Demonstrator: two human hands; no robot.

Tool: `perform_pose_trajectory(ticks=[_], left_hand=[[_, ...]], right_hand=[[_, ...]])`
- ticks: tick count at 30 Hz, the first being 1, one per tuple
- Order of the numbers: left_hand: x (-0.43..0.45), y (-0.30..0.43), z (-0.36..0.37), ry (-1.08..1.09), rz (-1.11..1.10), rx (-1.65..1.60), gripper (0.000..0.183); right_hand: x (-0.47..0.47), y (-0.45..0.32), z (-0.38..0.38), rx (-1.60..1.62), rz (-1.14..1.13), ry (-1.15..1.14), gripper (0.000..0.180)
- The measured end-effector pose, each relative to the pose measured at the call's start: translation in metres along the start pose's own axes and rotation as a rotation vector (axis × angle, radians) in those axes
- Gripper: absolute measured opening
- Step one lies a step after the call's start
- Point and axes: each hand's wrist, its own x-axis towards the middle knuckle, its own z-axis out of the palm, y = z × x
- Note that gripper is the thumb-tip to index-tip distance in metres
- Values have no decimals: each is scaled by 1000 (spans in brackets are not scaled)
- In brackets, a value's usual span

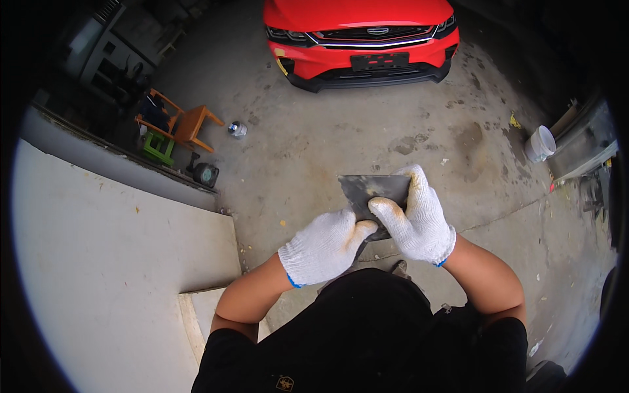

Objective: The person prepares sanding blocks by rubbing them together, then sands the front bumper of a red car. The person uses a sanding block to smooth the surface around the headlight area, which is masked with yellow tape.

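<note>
Both of my hands wear white knitted gloves with yellowish stains on the thumbs. Between them is a dark grey, roughly square sheet point(376, 189), worn and smudged with pale marks; whether it is sandpaper or a thin flexible pad I cannot tell. My right hand point(416, 218) grips its right side, thumb on top and fingers behind. My left hand point(327, 245) pinches its lower left edge with the thumb on top. Beyond the hands stands a red car point(358, 44), its front towards me, with yellowish patches at the left corner of the bumper.
A pale wall point(128, 236) rises close on my left. Farther left are a wooden chair point(190, 125), a green plastic stool point(158, 147) and a small container point(237, 129). A white bucket point(540, 144) stands at the right. The concrete floor point(314, 147) has stains and scraps.
</note>
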Motion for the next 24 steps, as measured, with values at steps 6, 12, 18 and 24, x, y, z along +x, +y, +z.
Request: perform_pose_trajectory(ticks=[6,12,18,24], left_hand=[[-9,5,-12,125,-224,-367,31],[-5,-16,0,546,14,217,41],[-3,-21,-5,684,99,434,57],[1,-40,-6,849,193,320,56]], right_hand=[[26,11,-8,400,285,232,28],[12,6,-11,69,408,-195,38],[21,5,-32,684,437,-70,35],[9,0,-25,29,131,-539,33]])
